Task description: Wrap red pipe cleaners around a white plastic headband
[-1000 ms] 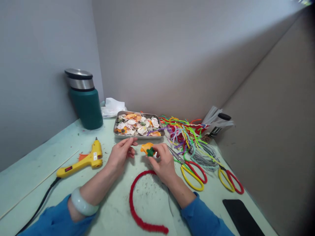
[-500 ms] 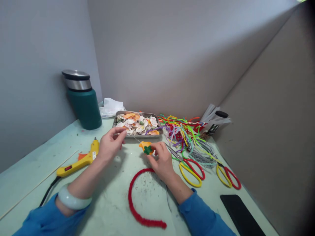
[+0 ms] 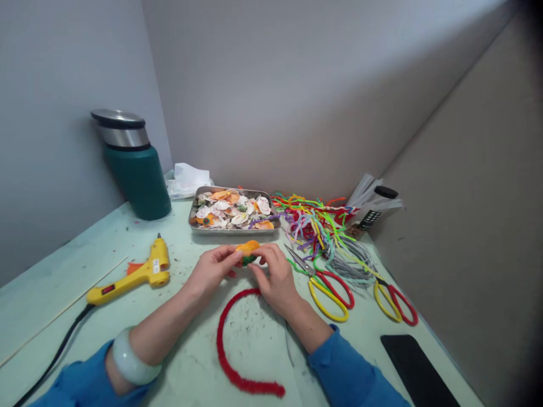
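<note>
Between my hands is an orange shell (image 3: 248,247) with a dark green piece (image 3: 249,260) on its lower side. My left hand (image 3: 214,272) pinches the shell's left edge with thumb and fingertips. From the other side, my right hand (image 3: 275,278) grips it with bent fingers, which cover part of the green piece. Just below the hands a curved red fuzzy stem (image 3: 221,347) lies on the pale green table; its upper end runs near my right hand. Behind the hands stands a metal tray (image 3: 235,232) full of shells.
At left are a yellow glue gun (image 3: 139,275), a thin stick (image 3: 63,310) and a green bottle (image 3: 138,178). At right lie colourful fuzzy stems (image 3: 314,226), scissors (image 3: 326,285), a second pair (image 3: 394,302) and a black flat object (image 3: 418,370).
My left hand has moved right and down, from beside the tray to the shell, and now holds it. The shell has tilted in my right hand. The view has shifted slightly.
</note>
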Motion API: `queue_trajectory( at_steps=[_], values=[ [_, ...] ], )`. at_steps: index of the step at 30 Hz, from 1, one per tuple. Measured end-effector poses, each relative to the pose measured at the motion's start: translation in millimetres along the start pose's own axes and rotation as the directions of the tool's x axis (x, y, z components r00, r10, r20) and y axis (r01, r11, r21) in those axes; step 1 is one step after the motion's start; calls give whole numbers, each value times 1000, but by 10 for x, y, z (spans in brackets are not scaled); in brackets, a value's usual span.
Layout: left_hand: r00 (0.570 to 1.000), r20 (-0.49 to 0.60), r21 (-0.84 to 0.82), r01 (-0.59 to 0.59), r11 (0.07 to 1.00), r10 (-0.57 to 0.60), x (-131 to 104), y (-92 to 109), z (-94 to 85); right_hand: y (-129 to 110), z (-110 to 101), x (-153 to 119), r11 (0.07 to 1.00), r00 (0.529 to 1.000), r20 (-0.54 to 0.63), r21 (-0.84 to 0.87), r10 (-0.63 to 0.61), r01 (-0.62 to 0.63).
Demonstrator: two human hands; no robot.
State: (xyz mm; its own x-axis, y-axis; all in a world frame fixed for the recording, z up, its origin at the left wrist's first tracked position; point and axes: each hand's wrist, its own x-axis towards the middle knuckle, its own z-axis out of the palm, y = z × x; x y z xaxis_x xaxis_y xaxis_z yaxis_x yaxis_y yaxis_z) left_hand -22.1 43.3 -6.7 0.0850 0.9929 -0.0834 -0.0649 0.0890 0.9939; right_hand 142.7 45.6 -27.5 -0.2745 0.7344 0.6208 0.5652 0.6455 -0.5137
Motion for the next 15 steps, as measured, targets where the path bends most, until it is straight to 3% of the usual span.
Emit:
queue_trajectory(
  at_steps=[6,10,15],
  values=[
    [996,-2,93,-87,992,88,6,-48,26,28,12,-1,999,999,-38,-45,-3,1],
    [982,-14,167,-182,969,187,-5,-41,26,26,-2,-8,995,996,-72,-86,-50,43],
    [972,-41,195,-219,956,231,-23,-34,22,7,-32,-8,983,986,-96,-138,-137,123]
  ],
)
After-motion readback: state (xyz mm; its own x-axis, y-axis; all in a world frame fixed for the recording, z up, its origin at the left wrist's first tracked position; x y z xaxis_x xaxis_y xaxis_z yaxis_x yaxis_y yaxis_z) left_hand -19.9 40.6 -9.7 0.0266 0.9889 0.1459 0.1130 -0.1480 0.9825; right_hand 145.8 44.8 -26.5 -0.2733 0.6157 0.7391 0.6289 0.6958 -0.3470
